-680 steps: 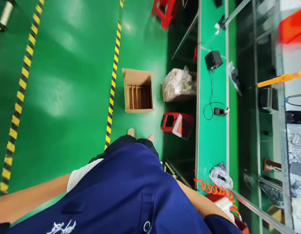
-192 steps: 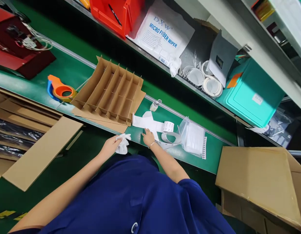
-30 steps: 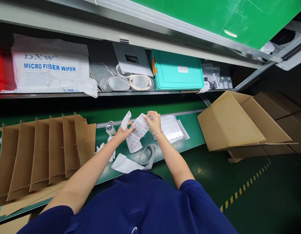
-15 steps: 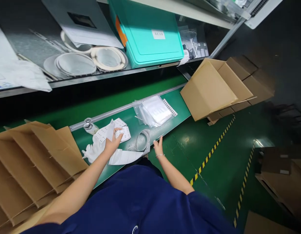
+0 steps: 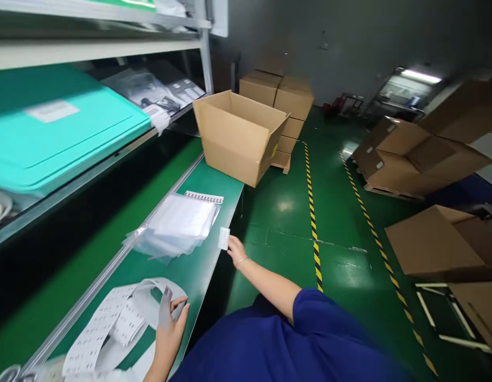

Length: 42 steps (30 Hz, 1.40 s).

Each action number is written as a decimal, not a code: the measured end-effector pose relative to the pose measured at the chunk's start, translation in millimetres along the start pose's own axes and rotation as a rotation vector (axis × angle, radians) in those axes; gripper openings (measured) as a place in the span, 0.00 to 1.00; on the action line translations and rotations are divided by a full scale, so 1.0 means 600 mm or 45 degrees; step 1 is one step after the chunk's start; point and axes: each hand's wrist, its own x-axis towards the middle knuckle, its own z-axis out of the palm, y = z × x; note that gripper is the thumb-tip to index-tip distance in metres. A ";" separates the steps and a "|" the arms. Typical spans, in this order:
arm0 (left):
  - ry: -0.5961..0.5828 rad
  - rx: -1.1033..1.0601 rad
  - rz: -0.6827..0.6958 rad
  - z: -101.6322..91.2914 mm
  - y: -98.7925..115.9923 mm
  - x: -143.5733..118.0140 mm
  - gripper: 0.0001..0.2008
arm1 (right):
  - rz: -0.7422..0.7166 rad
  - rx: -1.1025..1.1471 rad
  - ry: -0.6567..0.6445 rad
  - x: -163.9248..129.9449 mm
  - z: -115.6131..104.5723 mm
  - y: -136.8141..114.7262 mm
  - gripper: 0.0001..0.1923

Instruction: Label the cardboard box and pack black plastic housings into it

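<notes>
**benchwatcher:** So the right hand (image 5: 236,249) is stretched out past the front edge of the green surface (image 5: 190,270), pinching a small white label (image 5: 224,238) between thumb and fingertips. The label stands upright, long axis roughly vertical, right over that edge and just beside the stack of clear plastic bags (image 5: 178,225).

**tapehead:** And the other one?

**benchwatcher:** The left hand (image 5: 170,323) sits near the front edge too, well apart from the right, closer to the body. Its grip is closed lightly on the loop of the white label strip (image 5: 110,323), thumb on top.

**tapehead:** So which way is the open cardboard box (image 5: 240,135)?

**benchwatcher:** At the surface's far end, straight ahead of the right hand, beyond the bags. Right hand is clearly the nearer one to it; the left is way back with the strip.
</notes>
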 end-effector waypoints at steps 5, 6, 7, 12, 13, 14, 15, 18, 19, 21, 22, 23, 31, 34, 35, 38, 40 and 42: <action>0.012 -0.018 0.139 0.086 0.145 0.119 0.14 | -0.006 0.281 0.099 0.019 -0.212 -0.189 0.18; -0.001 -0.017 0.173 0.112 0.193 0.151 0.14 | -0.022 0.327 0.082 0.020 -0.238 -0.218 0.18; -0.018 -0.003 0.207 0.142 0.244 0.183 0.15 | -0.040 0.380 0.054 0.021 -0.258 -0.244 0.17; -0.237 -0.270 0.267 0.327 0.488 0.308 0.20 | -0.091 0.645 -0.153 0.031 -0.319 -0.339 0.17; -0.289 -0.350 0.270 0.363 0.525 0.322 0.20 | -0.099 0.662 -0.178 0.036 -0.330 -0.354 0.17; -0.355 -0.402 0.266 0.395 0.557 0.333 0.20 | -0.110 0.672 -0.193 0.042 -0.342 -0.369 0.18; -0.415 -0.428 0.263 0.422 0.584 0.341 0.18 | -0.129 0.676 -0.192 0.051 -0.354 -0.382 0.20; -0.470 -0.326 0.302 0.475 0.635 0.362 0.15 | -0.274 0.676 -0.018 0.090 -0.384 -0.407 0.21; -0.445 -0.250 0.350 0.486 0.645 0.370 0.13 | -0.330 0.681 0.074 0.106 -0.390 -0.412 0.20; -0.392 -0.093 0.464 0.504 0.657 0.392 0.11 | -0.409 0.699 0.229 0.144 -0.399 -0.420 0.18; -0.397 -0.033 0.509 0.512 0.661 0.406 0.10 | -0.425 0.714 0.276 0.164 -0.401 -0.425 0.17; -0.416 0.003 0.542 0.519 0.664 0.423 0.10 | -0.430 0.732 0.306 0.187 -0.403 -0.431 0.17; -0.049 0.269 0.917 0.474 0.741 0.647 0.22 | -0.306 0.903 0.396 0.415 -0.424 -0.541 0.08; 0.242 0.470 0.920 0.420 0.794 0.737 0.23 | -0.196 0.946 0.390 0.513 -0.420 -0.575 0.05; 0.317 0.529 0.840 0.407 0.809 0.760 0.25 | -0.162 0.959 0.384 0.547 -0.416 -0.582 0.04; 0.341 0.705 0.488 0.391 0.831 0.807 0.29 | -0.054 0.988 0.367 0.654 -0.396 -0.591 0.03; 0.294 0.818 0.281 0.393 0.829 0.823 0.28 | 0.017 1.000 0.370 0.727 -0.378 -0.591 0.03; 0.308 0.901 0.160 0.396 0.818 0.834 0.26 | 0.074 1.010 0.377 0.796 -0.357 -0.588 0.03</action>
